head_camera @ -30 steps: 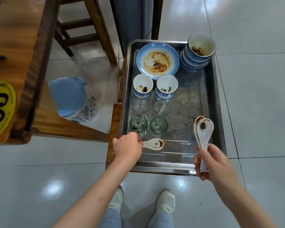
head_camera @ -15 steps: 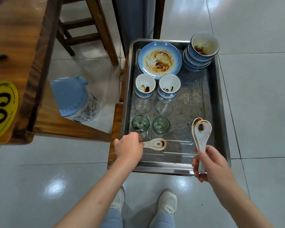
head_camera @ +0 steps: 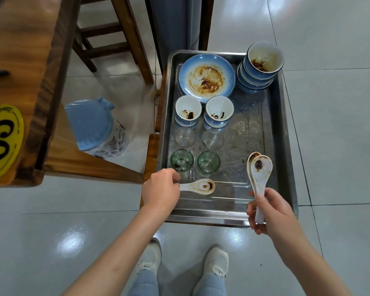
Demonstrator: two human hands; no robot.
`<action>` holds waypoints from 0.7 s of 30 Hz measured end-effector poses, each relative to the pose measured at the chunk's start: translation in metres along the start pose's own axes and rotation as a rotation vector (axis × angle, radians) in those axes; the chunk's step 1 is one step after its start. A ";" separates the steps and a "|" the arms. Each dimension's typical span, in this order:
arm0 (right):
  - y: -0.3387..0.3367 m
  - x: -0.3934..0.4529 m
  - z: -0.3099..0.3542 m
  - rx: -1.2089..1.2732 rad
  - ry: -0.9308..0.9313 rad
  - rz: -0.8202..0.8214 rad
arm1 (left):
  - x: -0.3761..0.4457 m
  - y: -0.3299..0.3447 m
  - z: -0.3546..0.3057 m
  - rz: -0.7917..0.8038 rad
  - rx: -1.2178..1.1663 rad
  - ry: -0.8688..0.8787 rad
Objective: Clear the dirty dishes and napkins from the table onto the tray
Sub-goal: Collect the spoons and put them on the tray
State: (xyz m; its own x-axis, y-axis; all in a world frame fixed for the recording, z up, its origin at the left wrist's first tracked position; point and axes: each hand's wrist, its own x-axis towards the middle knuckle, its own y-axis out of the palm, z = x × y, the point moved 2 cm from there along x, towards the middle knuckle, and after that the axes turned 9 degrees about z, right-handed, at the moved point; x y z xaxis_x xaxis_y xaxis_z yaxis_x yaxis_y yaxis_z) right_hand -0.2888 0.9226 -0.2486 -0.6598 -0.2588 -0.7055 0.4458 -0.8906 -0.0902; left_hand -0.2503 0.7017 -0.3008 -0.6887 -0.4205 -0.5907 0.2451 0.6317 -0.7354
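Observation:
A steel tray (head_camera: 284,129) sits on a wooden stand. It holds a dirty blue plate (head_camera: 206,77), a stack of blue bowls (head_camera: 260,67), two stacks of small cups (head_camera: 188,112) (head_camera: 219,112), two clear glasses (head_camera: 184,137) and two green glasses (head_camera: 182,160). My left hand (head_camera: 160,192) grips the handle of a stained white spoon (head_camera: 201,186) that lies low over the tray's near end. My right hand (head_camera: 269,210) holds two stacked white spoons (head_camera: 260,169) upright above the tray's near right corner.
The wooden table (head_camera: 19,60) with a yellow number tag (head_camera: 2,142) is at the left. Under it stands a bin with a blue lid (head_camera: 90,122). A wooden stool (head_camera: 115,35) is behind. My feet are on the grey tile floor below the tray.
Almost nothing differs. My right hand with its two spoons has drifted slightly left and down. My left hand keeps its spoon in the same spot.

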 end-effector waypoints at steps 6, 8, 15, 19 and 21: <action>0.001 -0.001 -0.001 0.007 0.021 -0.007 | -0.011 -0.023 0.003 -0.028 -0.060 0.029; 0.001 -0.003 0.000 0.017 0.045 -0.016 | -0.022 -0.037 -0.001 -0.012 -0.106 0.075; 0.009 -0.019 0.011 0.040 0.145 -0.033 | -0.082 -0.138 -0.037 0.015 -0.220 0.293; 0.019 -0.026 0.015 0.029 0.176 -0.002 | -0.104 -0.200 -0.049 -0.038 -0.280 0.324; 0.028 -0.028 0.014 0.040 0.191 0.013 | -0.111 -0.221 -0.050 -0.064 -0.310 0.330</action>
State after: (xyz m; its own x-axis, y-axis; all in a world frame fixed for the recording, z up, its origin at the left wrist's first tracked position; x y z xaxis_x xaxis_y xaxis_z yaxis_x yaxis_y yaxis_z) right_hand -0.2665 0.9000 -0.2212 -0.5255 -0.1980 -0.8274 0.4269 -0.9026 -0.0551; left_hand -0.2616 0.6413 -0.0561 -0.8887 -0.2667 -0.3731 0.0138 0.7976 -0.6030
